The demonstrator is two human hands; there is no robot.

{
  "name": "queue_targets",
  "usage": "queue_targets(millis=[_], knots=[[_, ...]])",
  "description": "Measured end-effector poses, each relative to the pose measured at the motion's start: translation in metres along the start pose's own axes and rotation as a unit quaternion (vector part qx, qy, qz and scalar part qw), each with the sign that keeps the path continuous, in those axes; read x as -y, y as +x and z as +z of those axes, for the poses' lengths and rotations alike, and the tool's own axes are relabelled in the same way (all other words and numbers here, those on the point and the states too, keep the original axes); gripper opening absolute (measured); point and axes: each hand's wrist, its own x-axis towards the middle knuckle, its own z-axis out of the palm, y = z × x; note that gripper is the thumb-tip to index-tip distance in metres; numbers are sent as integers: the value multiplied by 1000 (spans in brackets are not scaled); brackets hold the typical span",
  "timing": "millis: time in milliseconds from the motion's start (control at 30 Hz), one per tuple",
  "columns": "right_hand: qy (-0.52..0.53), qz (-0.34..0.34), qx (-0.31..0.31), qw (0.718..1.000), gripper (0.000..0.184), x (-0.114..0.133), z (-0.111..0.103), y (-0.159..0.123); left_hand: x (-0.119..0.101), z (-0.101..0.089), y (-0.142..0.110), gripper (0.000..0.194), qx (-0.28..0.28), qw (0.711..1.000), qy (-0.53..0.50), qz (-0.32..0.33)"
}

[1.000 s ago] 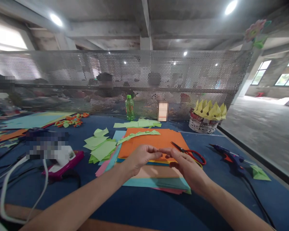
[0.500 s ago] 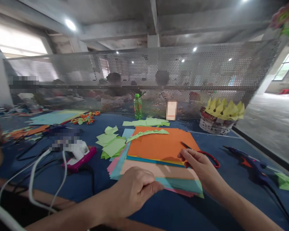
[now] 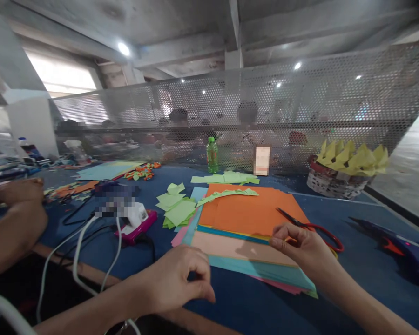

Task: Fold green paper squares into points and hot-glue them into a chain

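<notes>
My left hand (image 3: 185,281) hovers over the front edge of the table, left of the paper stack. Its fingers curl to meet the thumb in a ring; whatever they may hold is hidden. Over the right side of the stack, my right hand (image 3: 298,244) pinches thumb and forefinger together, with nothing clear between them. Orange paper (image 3: 244,211) tops the stack, with peach paper (image 3: 230,245) and blue sheets (image 3: 261,268) below. A folded light-green paper strip (image 3: 226,194) lies across the orange. Scissors (image 3: 326,235) with red handles lie just behind my right hand, blades partly over the orange paper.
Light-green paper squares (image 3: 178,210) lie left of the stack. A power strip (image 3: 138,228) trails cables there, near another person's arm (image 3: 19,223). A glue gun (image 3: 394,242) rests at right, before a basket (image 3: 338,181) with yellow paper points. A green bottle (image 3: 212,156) stands behind.
The view has turned left, shifting the table's things rightward in the picture. My left hand has drawn away from the paper, widening the gap between my hands. More of the other person's arm shows.
</notes>
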Motion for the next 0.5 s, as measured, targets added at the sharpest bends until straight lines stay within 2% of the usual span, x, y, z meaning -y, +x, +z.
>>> queue_targets(millis=[33,67,100,167,267,367,500], knots=[[-13,-1,-3,1000,34,0,0,-1,2,-2,1,16,9,1000,15,10],[-25,1,-12,1000,32,0,1,-2,5,-5,3,35,9,999,35,18],[-35,5,-25,999,32,0,3,-3,9,-10,6,40,0,997,76,7],[-49,15,-53,997,34,0,6,-5,25,-24,17,27,-48,985,152,-70],[-59,16,-66,996,34,-1,10,-7,59,-48,40,23,-127,954,214,-170],[-69,12,-66,995,35,-2,8,-5,93,-67,63,29,-154,916,259,-264],[-94,14,-39,995,35,-3,3,-3,122,-79,88,34,-168,877,285,-348]])
